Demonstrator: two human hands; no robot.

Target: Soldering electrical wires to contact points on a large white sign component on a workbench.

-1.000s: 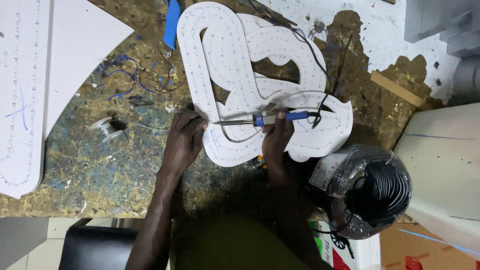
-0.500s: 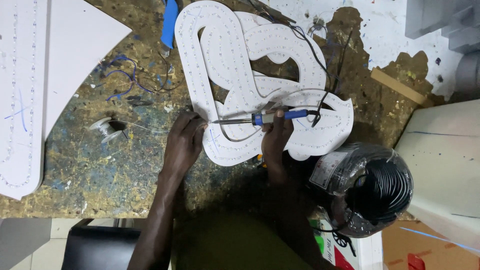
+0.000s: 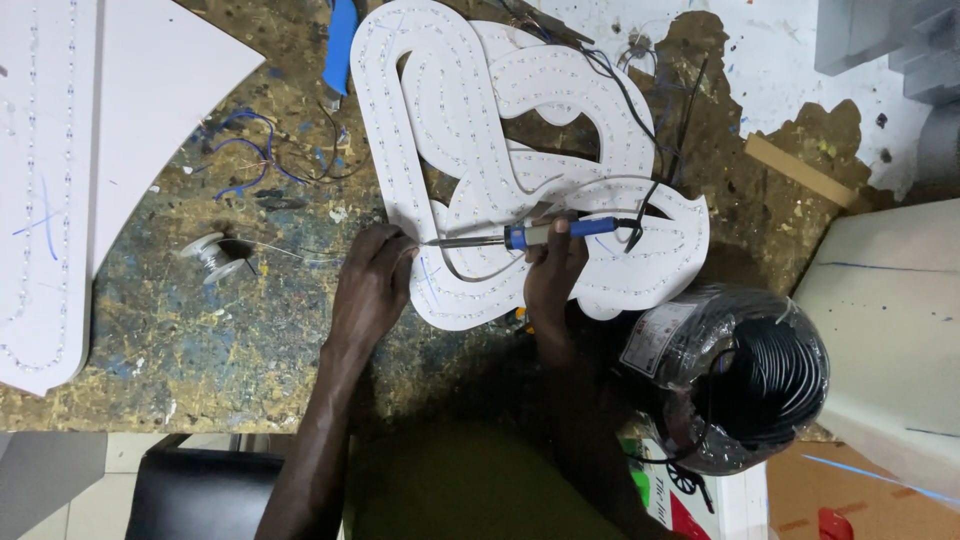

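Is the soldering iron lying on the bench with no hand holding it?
No, the right hand grips the blue handle of the soldering iron, and its tip points toward the left hand on the white board.

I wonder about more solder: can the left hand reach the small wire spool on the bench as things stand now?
Probably yes. The left hand rests on the white board's edge, and the spool lies just beside it with only bare bench between.

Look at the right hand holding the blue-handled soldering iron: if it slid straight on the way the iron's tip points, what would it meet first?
Most likely the left hand. The right hand aims the blue-handled soldering iron leftward across the white curved cut-out board, and its tip sits right at the left hand's fingertips; whether they touch is unclear.
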